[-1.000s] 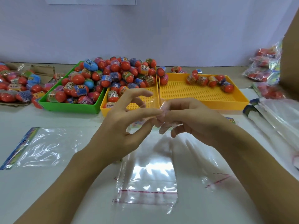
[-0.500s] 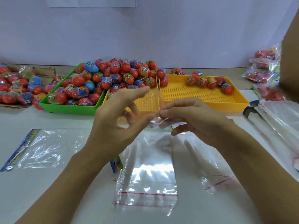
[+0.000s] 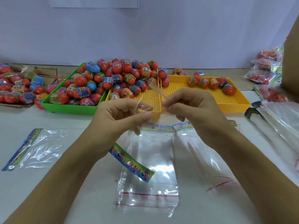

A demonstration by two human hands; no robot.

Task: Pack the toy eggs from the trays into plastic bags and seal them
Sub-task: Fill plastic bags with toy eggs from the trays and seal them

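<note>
Both hands hover over the table in front of the trays. My left hand (image 3: 123, 115) and my right hand (image 3: 191, 107) each pinch an end of a thin clear strip (image 3: 156, 91) that sticks up between them. Below them a clear plastic bag (image 3: 150, 160) with a red seal line and a coloured header lies flat, and a second bag (image 3: 203, 152) lies beside it. Toy eggs (image 3: 113, 78) are heaped in the green tray (image 3: 69, 108) and the left yellow tray (image 3: 150, 101). A few eggs (image 3: 213, 83) sit in the right yellow tray (image 3: 229, 102).
Another empty bag (image 3: 34, 147) lies at the left. More loose eggs (image 3: 16, 88) sit on cardboard at the far left. Filled bags (image 3: 267, 73) are stacked at the far right, with a pile of empty bags (image 3: 278, 120) in front of them.
The hands, pinched together on the bag's top, have drawn slightly apart and now hold a clear strip. The bags have dropped flat, and their coloured headers show.
</note>
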